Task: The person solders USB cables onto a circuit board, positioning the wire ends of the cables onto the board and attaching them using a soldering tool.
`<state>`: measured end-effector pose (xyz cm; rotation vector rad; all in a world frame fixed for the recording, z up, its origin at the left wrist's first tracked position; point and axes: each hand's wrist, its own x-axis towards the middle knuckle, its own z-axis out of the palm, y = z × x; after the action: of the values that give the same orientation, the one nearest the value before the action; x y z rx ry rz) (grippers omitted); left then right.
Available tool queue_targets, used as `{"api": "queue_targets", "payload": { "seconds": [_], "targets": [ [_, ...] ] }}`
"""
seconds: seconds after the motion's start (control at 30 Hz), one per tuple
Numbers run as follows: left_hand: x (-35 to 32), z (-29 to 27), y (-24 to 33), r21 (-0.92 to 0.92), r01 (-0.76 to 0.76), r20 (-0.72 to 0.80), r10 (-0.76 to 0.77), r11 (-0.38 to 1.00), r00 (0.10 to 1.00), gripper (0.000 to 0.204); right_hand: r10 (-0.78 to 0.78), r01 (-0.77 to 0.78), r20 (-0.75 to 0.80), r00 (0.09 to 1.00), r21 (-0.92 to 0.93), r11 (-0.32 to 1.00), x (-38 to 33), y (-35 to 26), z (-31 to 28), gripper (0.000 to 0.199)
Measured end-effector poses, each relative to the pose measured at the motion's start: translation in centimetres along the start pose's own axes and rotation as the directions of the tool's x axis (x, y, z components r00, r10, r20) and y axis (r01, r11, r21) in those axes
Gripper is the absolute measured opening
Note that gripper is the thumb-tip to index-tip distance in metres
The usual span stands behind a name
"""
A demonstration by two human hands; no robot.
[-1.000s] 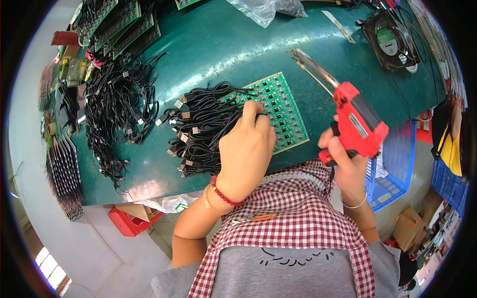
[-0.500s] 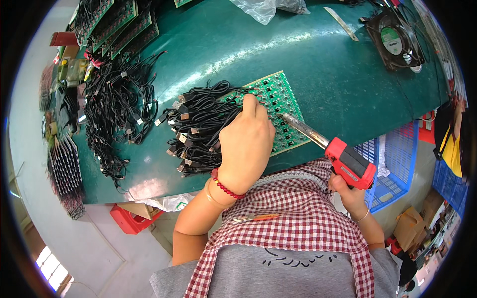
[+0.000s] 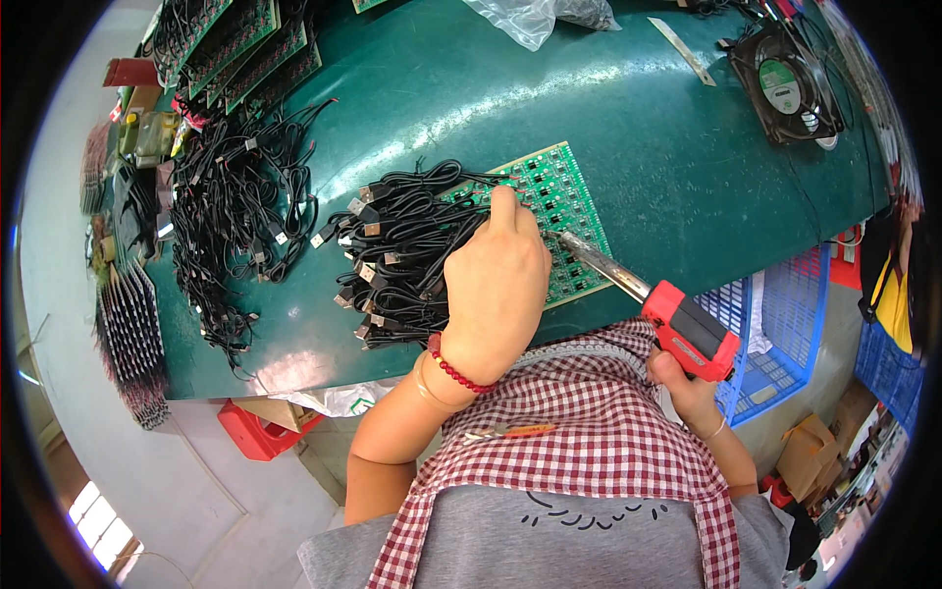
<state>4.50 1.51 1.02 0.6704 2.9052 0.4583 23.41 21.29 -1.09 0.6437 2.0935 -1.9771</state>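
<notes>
A green circuit board panel (image 3: 571, 201) lies on the table, its left part covered by a pile of black USB cables (image 3: 402, 231). My left hand (image 3: 498, 270), with a red bead bracelet at the wrist, is closed over the board beside the cables. Its fingertips point down and are hidden, so what they pinch does not show. In my right hand (image 3: 687, 388) is a red and black soldering gun (image 3: 691, 332), gripped by its handle. The metal barrel slants up and left, with its tip at the board close to my left fingers.
More black cables (image 3: 235, 216) lie in a heap to the left, below stacked boards (image 3: 260, 74) with cables. A small fan (image 3: 783, 88), a metal ruler (image 3: 682, 51) and a clear plastic bag (image 3: 530, 20) are at the back. Blue crates (image 3: 785, 329) stand beyond the table's right front edge.
The view has shifted slightly, moving the table things a little to the right. Both hands keep nearly the same pose, with the soldering gun's tip still at the board.
</notes>
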Motion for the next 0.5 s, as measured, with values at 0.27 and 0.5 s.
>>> {"api": "queue_targets", "payload": {
  "seconds": [0.27,0.5],
  "targets": [
    [0.03,-0.14,0.1,0.003,0.002,0.014,-0.002,1.0,1.0,0.017,-0.102,0.099,-0.032,0.994,-0.075,0.992,0.06,0.17,0.14,0.022],
    [0.07,-0.12,0.12,-0.003,-0.003,0.013,0.003,1.0,1.0,0.017,-0.122,0.121,-0.002,0.993,-0.095,0.988,0.57,-0.08,0.56,0.019]
  ]
}}
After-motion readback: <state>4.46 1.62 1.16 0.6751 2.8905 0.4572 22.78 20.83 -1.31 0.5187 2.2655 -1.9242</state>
